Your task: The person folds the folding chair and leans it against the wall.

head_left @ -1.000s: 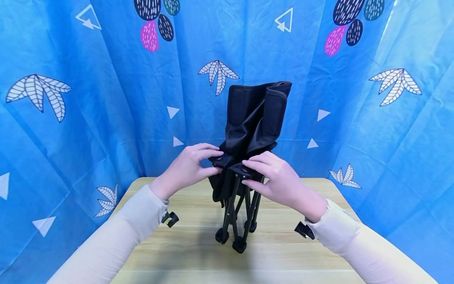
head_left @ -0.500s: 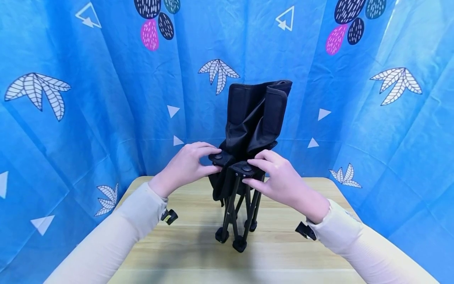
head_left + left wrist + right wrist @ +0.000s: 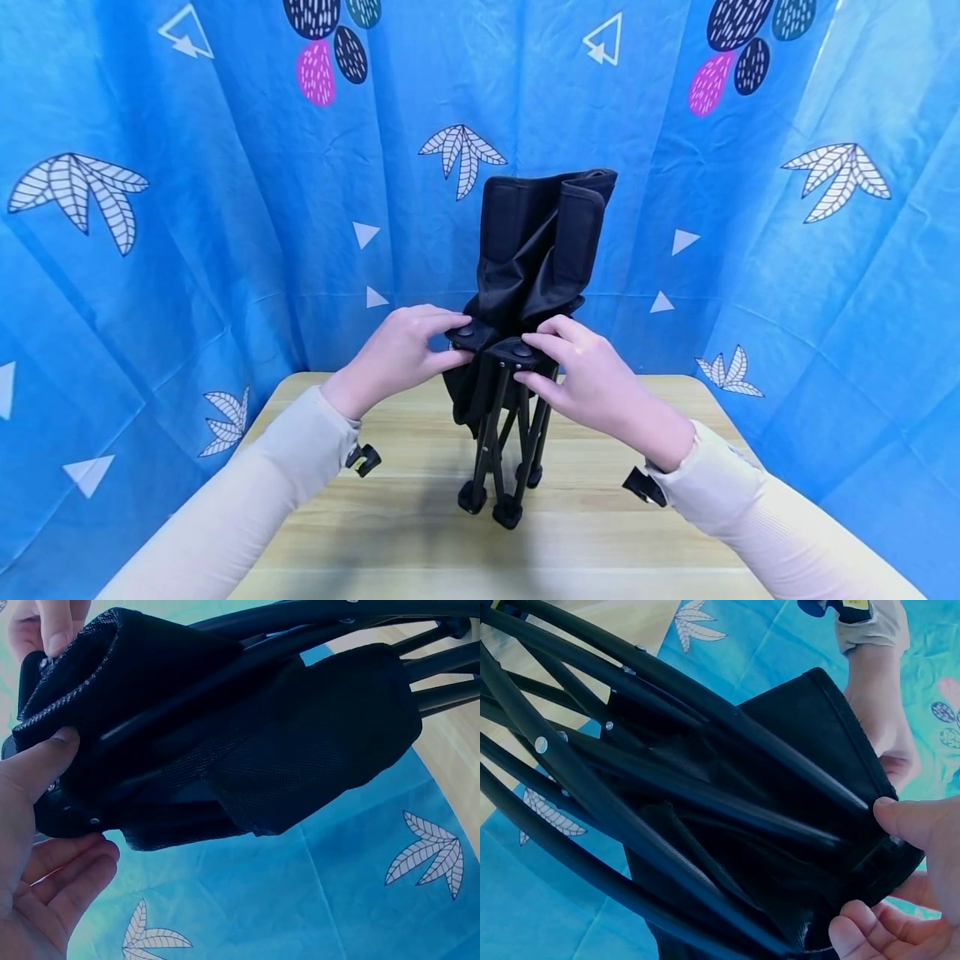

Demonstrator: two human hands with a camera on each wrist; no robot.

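A black folding chair (image 3: 525,250), folded narrow, stands upright on the table with its fabric back rising above the armrests. My left hand (image 3: 405,350) grips the left armrest end (image 3: 471,335), thumb below and fingers on top. The right hand (image 3: 592,371) pinches the right armrest end (image 3: 517,353) between thumb and fingers. In the left wrist view, the left thumb (image 3: 56,754) lies against the black fabric, with a mesh pocket (image 3: 300,765) hanging beside it. Crossed metal legs (image 3: 667,772) with rivets run across the right wrist view.
The light wooden table (image 3: 615,517) lies under the chair. Blue patterned curtains (image 3: 225,208) hang behind it and on both sides. Small black clip-like devices (image 3: 363,459) sit at both wrists.
Both hands keep their places on the armrests. The right fingers have drawn back slightly, showing more of the right armrest's round button. The chair's feet have shifted a touch.
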